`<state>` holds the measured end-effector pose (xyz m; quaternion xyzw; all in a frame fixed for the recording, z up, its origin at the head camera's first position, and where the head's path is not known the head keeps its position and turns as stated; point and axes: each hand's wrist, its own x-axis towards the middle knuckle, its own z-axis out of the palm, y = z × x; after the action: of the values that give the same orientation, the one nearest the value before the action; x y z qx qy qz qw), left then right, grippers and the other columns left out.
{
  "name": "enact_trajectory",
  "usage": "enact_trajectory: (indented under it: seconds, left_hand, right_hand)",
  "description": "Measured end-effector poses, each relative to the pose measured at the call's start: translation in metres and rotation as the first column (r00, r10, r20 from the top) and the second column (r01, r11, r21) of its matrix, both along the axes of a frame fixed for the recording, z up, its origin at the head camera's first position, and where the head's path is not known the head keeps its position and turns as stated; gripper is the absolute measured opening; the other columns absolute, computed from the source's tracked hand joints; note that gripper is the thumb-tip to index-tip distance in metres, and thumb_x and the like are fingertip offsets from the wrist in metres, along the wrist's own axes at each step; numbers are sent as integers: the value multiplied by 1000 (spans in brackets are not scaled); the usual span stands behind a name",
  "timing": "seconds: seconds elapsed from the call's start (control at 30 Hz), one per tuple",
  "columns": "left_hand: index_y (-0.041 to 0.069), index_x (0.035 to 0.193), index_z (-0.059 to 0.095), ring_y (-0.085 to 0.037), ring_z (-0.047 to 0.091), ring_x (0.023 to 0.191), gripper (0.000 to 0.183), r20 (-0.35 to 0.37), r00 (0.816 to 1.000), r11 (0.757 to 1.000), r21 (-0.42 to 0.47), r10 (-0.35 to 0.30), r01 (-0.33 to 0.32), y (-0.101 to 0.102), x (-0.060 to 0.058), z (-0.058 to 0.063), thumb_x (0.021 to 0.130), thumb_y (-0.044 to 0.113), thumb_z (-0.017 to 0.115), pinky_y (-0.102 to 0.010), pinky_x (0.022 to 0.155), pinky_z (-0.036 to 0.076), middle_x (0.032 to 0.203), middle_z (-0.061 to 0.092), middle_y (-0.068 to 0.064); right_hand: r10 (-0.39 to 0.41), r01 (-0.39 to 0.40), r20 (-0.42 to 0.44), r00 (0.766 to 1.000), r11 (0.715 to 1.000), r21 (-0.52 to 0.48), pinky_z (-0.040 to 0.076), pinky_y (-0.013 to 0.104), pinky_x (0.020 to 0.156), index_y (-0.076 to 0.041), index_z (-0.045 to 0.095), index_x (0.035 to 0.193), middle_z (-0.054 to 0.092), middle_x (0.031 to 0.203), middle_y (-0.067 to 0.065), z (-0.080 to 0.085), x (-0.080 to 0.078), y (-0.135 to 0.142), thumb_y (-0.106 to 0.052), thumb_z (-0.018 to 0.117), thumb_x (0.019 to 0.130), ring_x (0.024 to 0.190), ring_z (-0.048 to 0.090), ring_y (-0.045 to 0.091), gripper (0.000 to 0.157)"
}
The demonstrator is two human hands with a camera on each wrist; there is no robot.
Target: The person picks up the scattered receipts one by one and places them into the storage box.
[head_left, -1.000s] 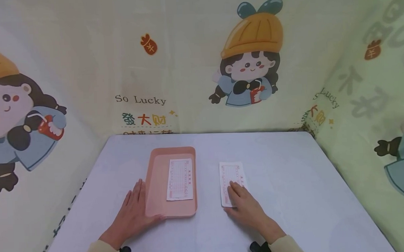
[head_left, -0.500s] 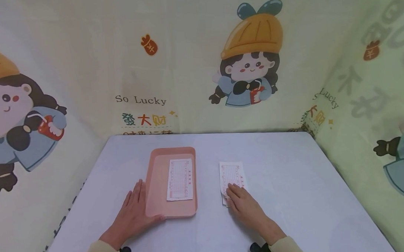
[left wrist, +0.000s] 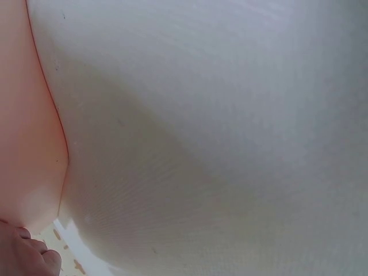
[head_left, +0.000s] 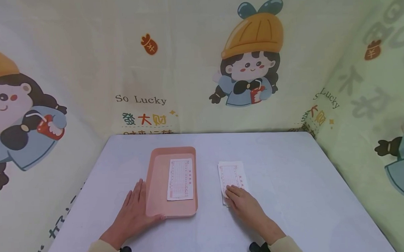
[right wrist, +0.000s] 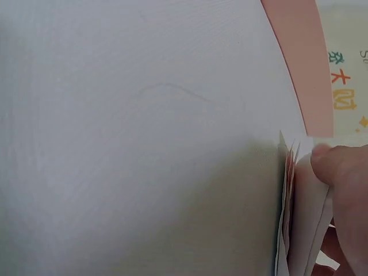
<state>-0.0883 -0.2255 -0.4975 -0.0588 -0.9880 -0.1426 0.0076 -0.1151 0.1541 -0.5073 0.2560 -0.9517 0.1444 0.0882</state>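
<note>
In the head view a pink tray [head_left: 157, 192] lies on the white table, with one white paper form [head_left: 179, 180] printed in red inside it. My left hand [head_left: 133, 210] rests along the tray's left side, fingers straight and thumb at its near edge. To the tray's right is a stack of similar paper forms [head_left: 231, 172]. My right hand [head_left: 246, 208] lies over the stack's near end. In the right wrist view the thumb [right wrist: 330, 164] pinches a bent-up paper form [right wrist: 306, 204], with fingers behind it; other sheets [right wrist: 286, 207] stand slightly fanned beside it.
A white table [head_left: 297, 182] bears everything, its far edge against a printed cartoon curtain [head_left: 193, 67]. The curtain also borders the table's left and right sides. Both wrists carry black straps [head_left: 258, 249].
The right thumb has gone from the stack's near edge to under the hand, and the near edge of the upper forms has lifted. The upper forms shifted slightly left. The left hand stays put.
</note>
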Motion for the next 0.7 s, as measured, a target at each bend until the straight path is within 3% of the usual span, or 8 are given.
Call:
enact_trajectory:
  seconds: [0.23,0.43,0.7]
  left_hand:
    - [-7,154,13,-41,22,147,135,5,1000,1000,7,-1,1,0,0,0,68,85,62,-64,119,20,161,17,-27]
    - [-7,154,13,-41,22,148,136,15,1000,1000,6,4,-4,-1,1,2,68,86,61,-64,119,20,161,17,-27]
    - [-7,154,14,-41,21,148,135,8,1000,1000,19,-3,3,-1,0,1,68,84,63,-64,119,20,161,17,-27]
  right_hand:
    - [55,-61,-78,995,996,-71,52,45,100,-1,70,121,68,126,14,-2,-1,3,-22,73,88,119,64,31,39]
    - [66,-73,-99,993,995,-74,53,45,99,-1,70,119,68,124,15,-2,-2,2,-16,73,88,116,65,31,35]
    - [20,-21,-35,999,999,-25,52,43,101,-1,64,128,65,130,14,2,-1,0,-5,72,88,121,62,29,42]
